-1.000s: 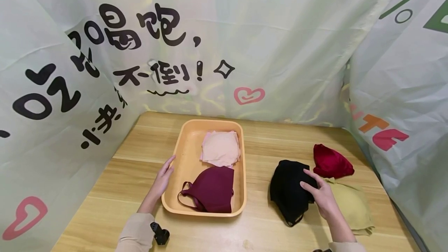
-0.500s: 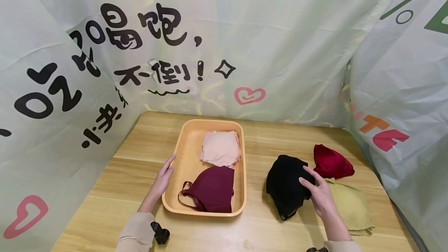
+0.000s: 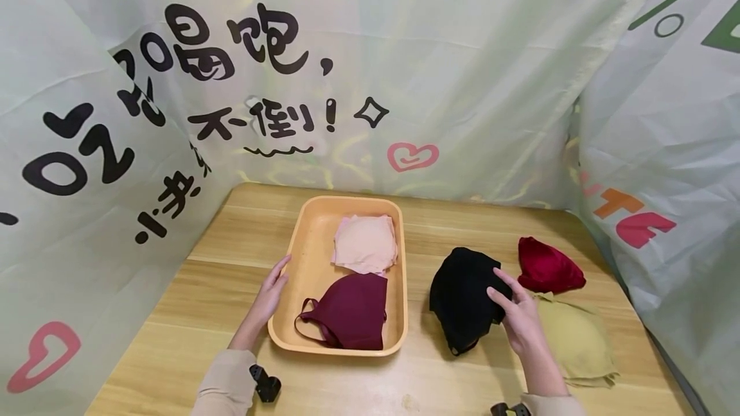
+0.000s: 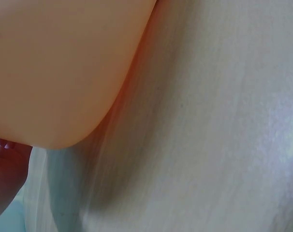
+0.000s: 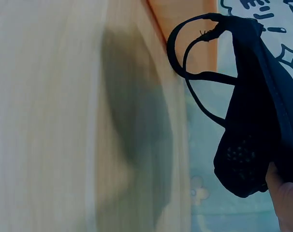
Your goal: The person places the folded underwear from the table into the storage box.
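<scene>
A black bra, folded cup over cup, hangs above the table from my right hand, which pinches its right edge between thumb and fingers. In the right wrist view the bra trails loose straps, and its shadow falls on the tabletop. My left hand rests with extended fingers against the left side of an orange tray. Inside the tray lie a folded plum bra at the near end and pale pink folded bras at the far end. The left wrist view shows the tray's outer wall close up.
A dark red velvet bra and a yellow-green bra lie on the wooden table to the right of my right hand. Printed curtains stand round the back and both sides of the table.
My right hand has lifted the black bra and carried it a little left, toward the tray. The left hand stays at the tray's side.
</scene>
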Available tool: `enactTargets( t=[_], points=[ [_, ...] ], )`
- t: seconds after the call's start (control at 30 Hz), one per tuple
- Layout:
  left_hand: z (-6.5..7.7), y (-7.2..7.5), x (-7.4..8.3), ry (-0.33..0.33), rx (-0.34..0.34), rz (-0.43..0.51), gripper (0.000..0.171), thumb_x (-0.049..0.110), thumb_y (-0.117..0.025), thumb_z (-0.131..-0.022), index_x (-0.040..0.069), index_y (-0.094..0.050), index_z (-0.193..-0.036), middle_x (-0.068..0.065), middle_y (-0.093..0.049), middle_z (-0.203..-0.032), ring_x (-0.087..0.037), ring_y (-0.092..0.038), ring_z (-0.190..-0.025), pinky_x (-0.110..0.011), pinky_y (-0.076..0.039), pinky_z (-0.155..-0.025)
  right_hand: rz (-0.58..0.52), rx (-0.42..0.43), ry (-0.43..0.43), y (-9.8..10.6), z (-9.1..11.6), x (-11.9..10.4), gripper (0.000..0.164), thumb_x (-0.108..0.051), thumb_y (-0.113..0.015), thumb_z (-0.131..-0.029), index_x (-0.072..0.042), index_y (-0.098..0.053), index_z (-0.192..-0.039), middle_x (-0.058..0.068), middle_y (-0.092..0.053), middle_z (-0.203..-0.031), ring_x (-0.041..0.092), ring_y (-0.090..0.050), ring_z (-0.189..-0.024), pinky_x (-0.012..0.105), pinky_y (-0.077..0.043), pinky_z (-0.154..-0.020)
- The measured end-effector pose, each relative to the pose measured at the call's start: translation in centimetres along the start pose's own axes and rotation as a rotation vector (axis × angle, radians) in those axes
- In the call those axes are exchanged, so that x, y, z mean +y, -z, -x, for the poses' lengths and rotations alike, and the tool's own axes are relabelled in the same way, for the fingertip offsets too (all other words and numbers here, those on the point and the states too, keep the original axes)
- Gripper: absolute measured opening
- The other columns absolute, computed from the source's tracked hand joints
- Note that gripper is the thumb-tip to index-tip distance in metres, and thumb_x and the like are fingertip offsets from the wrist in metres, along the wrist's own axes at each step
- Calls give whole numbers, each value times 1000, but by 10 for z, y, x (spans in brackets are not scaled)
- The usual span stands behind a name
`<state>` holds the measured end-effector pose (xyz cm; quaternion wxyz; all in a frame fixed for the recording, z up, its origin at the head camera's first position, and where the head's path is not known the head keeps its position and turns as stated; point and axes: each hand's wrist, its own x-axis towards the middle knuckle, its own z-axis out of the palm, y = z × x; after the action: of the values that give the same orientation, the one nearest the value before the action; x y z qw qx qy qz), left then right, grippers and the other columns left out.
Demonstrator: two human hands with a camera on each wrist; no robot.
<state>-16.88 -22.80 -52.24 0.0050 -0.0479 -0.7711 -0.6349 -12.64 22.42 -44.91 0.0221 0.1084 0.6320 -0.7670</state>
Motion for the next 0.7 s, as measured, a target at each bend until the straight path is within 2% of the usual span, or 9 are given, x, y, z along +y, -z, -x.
enactTargets(
  t=[0.27,0.53,0.63,0.7],
  points=[
    [0,1,6,5,-11,17,43,4,-29,-99,-5,-24,-141,-26,-14,-148,-42,-8,-135,-55,-8,-109,-50,-36,8,-20,0,0,50,-6,-56,-89,-20,-45,-135,-1,-27,-136,-3,-54,-98,17,-49,-81],
    [10,-2,34,-6,-13,28,42,-1,-29,-97,-11,-23,-138,-31,-14,-145,-46,-7,-134,-57,-8,-108,-88,-54,-5,-45,4,4,49,-2,-56,-87,-19,-48,-132,-1,-30,-135,0,-54,-100,19,-49,-82],
    [9,-1,32,4,-21,26,43,-1,-29,-98,-10,-23,-139,-30,-13,-146,-45,-7,-134,-57,-8,-108,-83,-60,-5,-55,6,5,51,-2,-57,-86,-14,-45,-134,0,-26,-140,0,-52,-102,18,-48,-83],
    [6,0,24,8,-24,36,43,0,-29,-98,-9,-23,-139,-29,-13,-146,-44,-7,-135,-56,-7,-108,-74,-77,-1,-62,7,6,52,-2,-57,-86,-11,-42,-136,3,-25,-143,1,-51,-103,19,-48,-84]
  ],
)
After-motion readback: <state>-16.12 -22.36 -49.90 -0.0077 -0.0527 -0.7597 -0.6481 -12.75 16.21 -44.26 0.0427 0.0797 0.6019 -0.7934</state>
